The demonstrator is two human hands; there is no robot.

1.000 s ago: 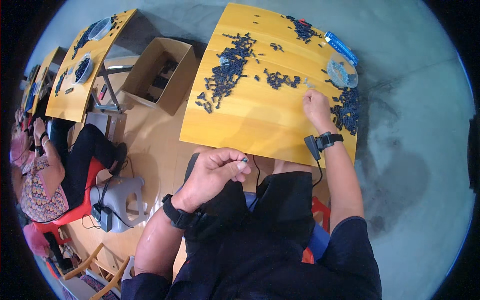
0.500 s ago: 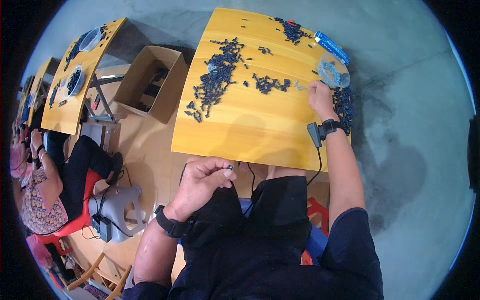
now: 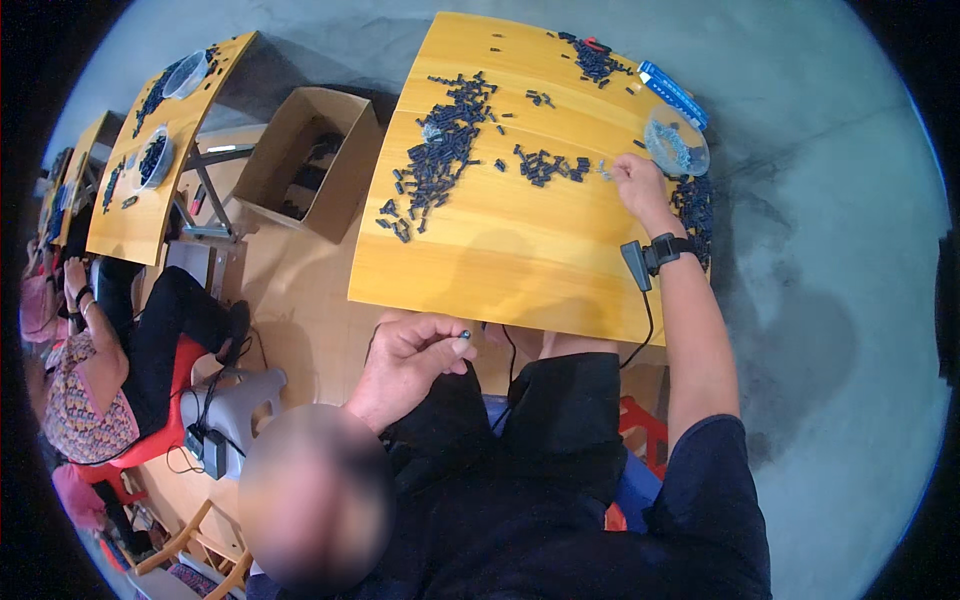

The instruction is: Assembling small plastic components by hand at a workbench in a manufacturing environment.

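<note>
A blue-grey floor (image 3: 820, 260) is seen around a yellow table (image 3: 430, 280), over which small black parts are spread; a large heap (image 3: 440, 150) is gathered toward the left, a smaller cluster (image 3: 550, 167) is laid near the middle, and another pile (image 3: 692, 205) is seen just beyond the right wrist. By the left hand (image 3: 412, 362), held low before the table's near edge, a small dark piece (image 3: 464, 336) is pinched between thumb and forefinger; the fingers of the right hand (image 3: 638, 185) are curled down at the tabletop, close to a few small clear bits (image 3: 604, 170), and whether anything is grasped there cannot be told. A clear bowl (image 3: 699, 155) of pale blue bits is set just beside that hand; behind it, a blue box (image 3: 672, 95) is placed along the edge.
</note>
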